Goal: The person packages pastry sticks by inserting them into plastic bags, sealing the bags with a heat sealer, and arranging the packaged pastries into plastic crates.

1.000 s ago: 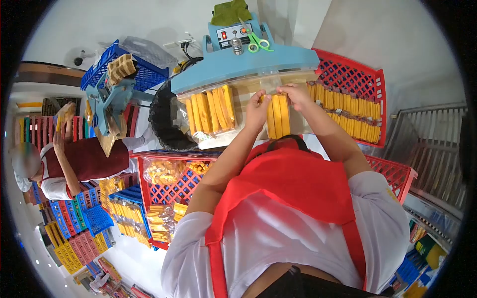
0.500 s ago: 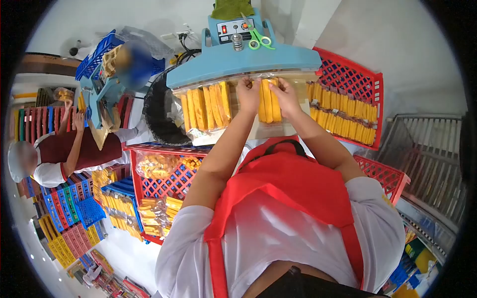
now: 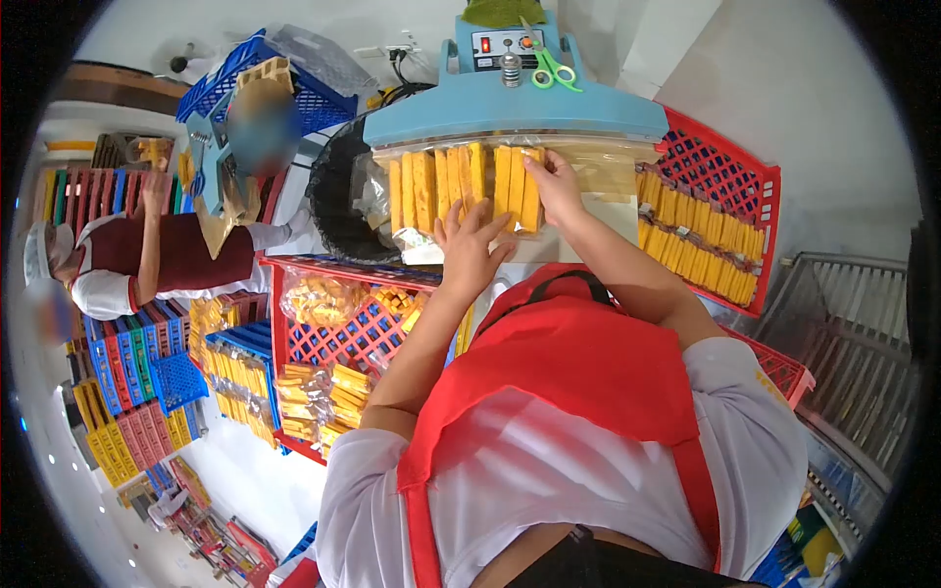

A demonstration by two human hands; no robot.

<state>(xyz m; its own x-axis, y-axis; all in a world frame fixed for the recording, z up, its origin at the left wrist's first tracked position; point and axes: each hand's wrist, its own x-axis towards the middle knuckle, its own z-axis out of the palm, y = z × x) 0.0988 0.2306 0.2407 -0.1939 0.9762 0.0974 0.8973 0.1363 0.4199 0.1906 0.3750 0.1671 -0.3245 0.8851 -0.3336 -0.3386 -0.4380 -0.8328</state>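
Observation:
Three clear bags of yellow sticks lie side by side along the front of a blue bag sealer [image 3: 520,115]. My right hand [image 3: 559,193] pinches the upper right edge of the rightmost bag of yellow sticks [image 3: 517,191]. Fingers spread, my left hand [image 3: 471,245] rests at the lower ends of the middle bag [image 3: 457,176] and the rightmost one. The leftmost bag [image 3: 412,191] lies flat, untouched. The bags' upper ends meet the sealer's front edge; whether they sit inside its jaw I cannot tell.
Green scissors [image 3: 552,71] lie on the sealer. A red crate [image 3: 767,191] with packed sticks stands right; another red crate [image 3: 277,338] holds more bags at lower left. A black-lined bin [image 3: 328,196] is beside the sealer. A co-worker [image 3: 186,253] stands at another sealer, left.
The rightmost bag has moved left, up against the middle bag. My left hand has left its top edge and come down, fingers spreading; my right hand stays at its upper right. The view has shifted.

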